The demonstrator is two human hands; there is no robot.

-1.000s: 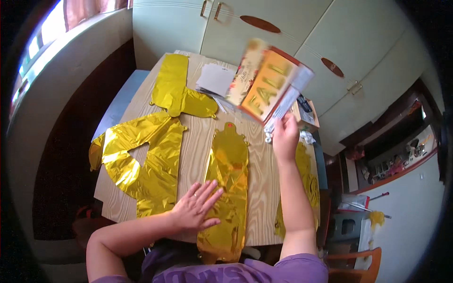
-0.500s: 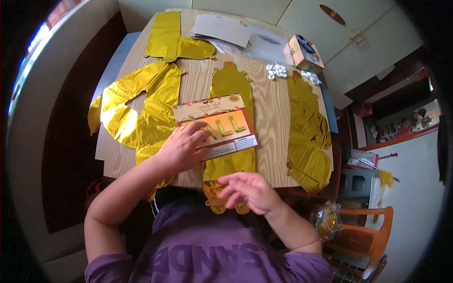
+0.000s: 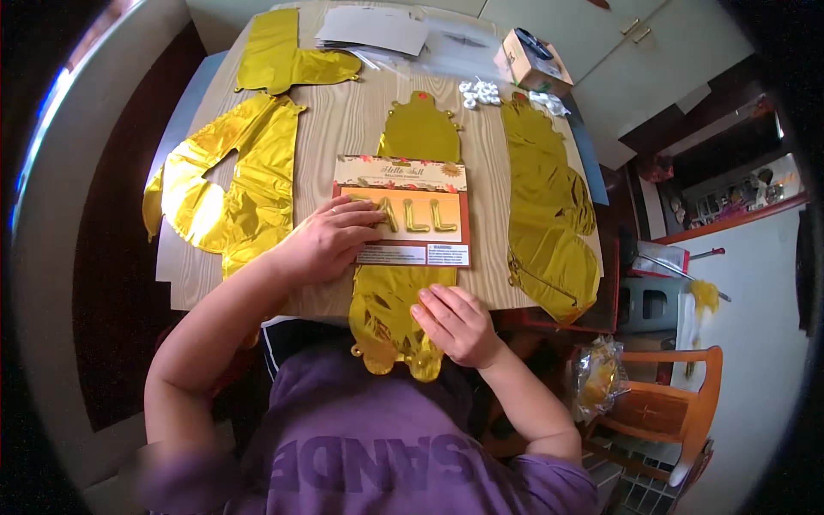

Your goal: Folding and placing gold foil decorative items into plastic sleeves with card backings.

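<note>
My left hand [image 3: 330,236] lies flat, open, over the left side of a printed card package [image 3: 446,221] with gold balloon letters pictured on it. The card rests square on a flat gold foil balloon [image 3: 421,129], covering its middle. At the near table edge, my right hand [image 3: 459,324] touches the right side of the same balloon's lower end with slightly bent, parted fingers; its thumb is hidden. This crinkled end hangs over the edge toward my lap.
Other flat gold foil balloons lie around: a ring-shaped one [image 3: 249,189] left, an L-shaped one [image 3: 270,51] far left, another [image 3: 549,197] right. White ribbon rolls [image 3: 479,91], a small box [image 3: 532,62] and paper sheets [image 3: 369,30] sit at the back. A wooden chair [image 3: 661,395] stands right.
The card has turned from tilted to straight under my left hand. My right hand has gone from above the foil balloon's lower end onto its right side. The whole view has shifted slightly.
</note>
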